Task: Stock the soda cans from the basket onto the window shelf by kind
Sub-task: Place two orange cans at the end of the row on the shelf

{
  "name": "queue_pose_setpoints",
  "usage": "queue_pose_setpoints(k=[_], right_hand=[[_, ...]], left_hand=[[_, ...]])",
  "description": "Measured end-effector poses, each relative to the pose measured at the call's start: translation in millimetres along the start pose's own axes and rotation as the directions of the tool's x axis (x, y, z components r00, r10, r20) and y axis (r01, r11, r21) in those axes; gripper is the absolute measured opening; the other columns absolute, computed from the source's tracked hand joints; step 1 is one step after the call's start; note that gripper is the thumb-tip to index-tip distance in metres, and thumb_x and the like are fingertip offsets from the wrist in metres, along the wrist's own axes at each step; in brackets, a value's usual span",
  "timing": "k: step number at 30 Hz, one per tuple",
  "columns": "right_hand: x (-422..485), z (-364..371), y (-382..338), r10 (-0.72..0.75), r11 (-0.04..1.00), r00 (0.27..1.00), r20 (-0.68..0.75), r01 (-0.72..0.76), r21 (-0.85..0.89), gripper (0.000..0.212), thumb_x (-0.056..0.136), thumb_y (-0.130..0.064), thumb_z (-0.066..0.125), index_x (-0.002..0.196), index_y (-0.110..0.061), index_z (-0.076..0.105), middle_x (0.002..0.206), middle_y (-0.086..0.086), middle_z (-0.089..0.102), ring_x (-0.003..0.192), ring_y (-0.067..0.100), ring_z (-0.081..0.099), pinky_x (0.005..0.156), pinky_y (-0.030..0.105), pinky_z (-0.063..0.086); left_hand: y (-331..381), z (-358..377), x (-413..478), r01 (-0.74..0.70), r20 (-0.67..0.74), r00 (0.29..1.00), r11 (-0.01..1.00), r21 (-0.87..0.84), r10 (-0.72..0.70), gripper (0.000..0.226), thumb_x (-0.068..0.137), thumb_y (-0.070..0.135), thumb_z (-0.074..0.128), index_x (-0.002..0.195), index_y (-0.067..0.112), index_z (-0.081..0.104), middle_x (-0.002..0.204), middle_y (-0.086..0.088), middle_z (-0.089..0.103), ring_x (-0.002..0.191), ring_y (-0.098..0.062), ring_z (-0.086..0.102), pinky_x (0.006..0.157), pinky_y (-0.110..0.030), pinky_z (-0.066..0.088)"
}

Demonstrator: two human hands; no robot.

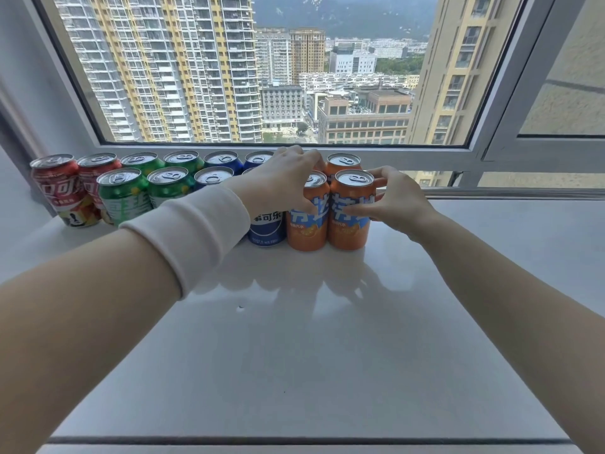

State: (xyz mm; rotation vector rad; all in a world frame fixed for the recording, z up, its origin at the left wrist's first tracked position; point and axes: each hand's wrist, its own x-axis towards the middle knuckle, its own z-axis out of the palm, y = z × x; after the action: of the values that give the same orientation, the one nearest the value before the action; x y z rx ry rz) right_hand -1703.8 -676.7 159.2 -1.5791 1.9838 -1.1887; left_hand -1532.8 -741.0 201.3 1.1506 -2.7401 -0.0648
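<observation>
Soda cans stand in two rows on the white window shelf (294,322), grouped by colour: red cans (55,188) at the far left, then green cans (122,194), then blue cans (265,229), then orange cans at the right. My left hand (281,181) grips the front orange can (307,224) from above, fingers curled over its top. My right hand (389,199) holds the rightmost front orange can (348,221) by its side. Another orange can (343,160) stands behind them. No basket is in view.
The window frame (294,149) runs right behind the back row of cans. An open sash and rail (510,191) lie at the right. A white wall (19,126) closes the shelf's left end. A dark seam (294,441) marks the shelf's front edge.
</observation>
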Motion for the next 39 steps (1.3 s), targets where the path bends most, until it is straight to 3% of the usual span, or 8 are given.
queue_pose_setpoints(k=[9,12,15,18,21,24,31,39], right_hand=[[-5,3,0,-0.025,1.000,1.000,-0.007,0.025,-0.016,0.070,0.068,-0.018,0.081,0.128,-0.008,0.046,0.124,0.007,0.057,0.098,0.013,0.053,0.078,0.023,0.043],[-8,4,-1,-0.034,0.998,0.999,-0.030,0.032,-0.058,0.070,0.070,-0.020,0.080,0.130,-0.009,0.044,0.126,0.007,0.057,0.108,0.017,0.055,0.080,0.021,0.041],[-10,6,-2,-0.021,0.997,1.000,-0.023,0.019,-0.070,0.078,0.070,-0.022,0.080,0.135,-0.009,0.038,0.131,0.008,0.053,0.118,0.019,0.052,0.087,0.023,0.041],[-16,7,-3,0.009,0.998,1.000,-0.017,-0.010,-0.069,0.095,0.071,-0.026,0.080,0.144,-0.007,0.023,0.145,0.010,0.039,0.132,0.022,0.038,0.103,0.030,0.036],[-28,5,-2,0.019,0.996,0.995,-0.099,-0.027,-0.087,0.101,0.073,-0.031,0.077,0.147,-0.006,0.014,0.152,0.010,0.025,0.141,0.021,0.022,0.110,0.030,0.022],[-45,6,3,0.031,0.994,0.988,-0.149,-0.046,-0.099,0.102,0.076,-0.036,0.073,0.148,-0.004,0.008,0.154,0.010,0.018,0.142,0.021,0.016,0.110,0.027,0.018],[-103,5,4,0.016,0.975,0.997,-0.074,-0.032,-0.222,0.098,0.082,-0.041,0.065,0.147,-0.004,0.003,0.155,0.015,0.012,0.144,0.022,0.006,0.114,0.030,0.012],[-201,-9,-15,-0.020,0.906,0.999,-0.031,0.005,-0.424,0.090,0.087,-0.044,0.057,0.147,-0.003,0.004,0.155,0.014,0.012,0.144,0.026,0.007,0.117,0.036,0.010]], left_hand=[[2,0,-1,-0.003,0.003,1.000,1.000,0.026,0.002,0.073,0.076,0.032,0.073,0.137,0.020,0.034,0.135,-0.010,0.039,0.130,-0.027,0.031,0.101,-0.037,0.032],[5,3,-5,0.004,-0.015,1.000,0.997,0.081,-0.003,0.070,0.080,0.032,0.069,0.138,0.018,0.032,0.136,-0.012,0.038,0.130,-0.029,0.029,0.102,-0.037,0.030],[10,7,-10,0.024,-0.045,0.999,0.987,0.157,-0.017,0.067,0.084,0.031,0.064,0.140,0.015,0.031,0.137,-0.013,0.038,0.130,-0.030,0.027,0.103,-0.038,0.029],[14,9,-19,0.048,-0.080,0.996,0.979,0.200,-0.033,0.071,0.086,0.034,0.061,0.144,0.015,0.026,0.142,-0.013,0.034,0.133,-0.031,0.025,0.107,-0.039,0.027],[19,10,-34,0.059,-0.165,0.986,0.985,0.160,-0.032,0.071,0.088,0.035,0.059,0.146,0.018,0.022,0.148,-0.011,0.029,0.137,-0.029,0.021,0.111,-0.039,0.021],[25,15,-54,0.061,-0.234,0.972,0.990,0.127,-0.030,0.067,0.089,0.035,0.057,0.145,0.016,0.025,0.149,-0.010,0.029,0.138,-0.027,0.021,0.112,-0.037,0.018],[54,31,-98,0.112,-0.266,0.959,0.993,0.034,-0.099,0.064,0.089,0.032,0.055,0.145,0.016,0.027,0.147,-0.009,0.035,0.137,-0.027,0.027,0.113,-0.039,0.020],[88,36,-174,0.039,-0.253,0.966,0.999,-0.026,-0.044,0.065,0.089,0.032,0.056,0.145,0.017,0.027,0.149,-0.009,0.033,0.140,-0.027,0.023,0.115,-0.039,0.015]])
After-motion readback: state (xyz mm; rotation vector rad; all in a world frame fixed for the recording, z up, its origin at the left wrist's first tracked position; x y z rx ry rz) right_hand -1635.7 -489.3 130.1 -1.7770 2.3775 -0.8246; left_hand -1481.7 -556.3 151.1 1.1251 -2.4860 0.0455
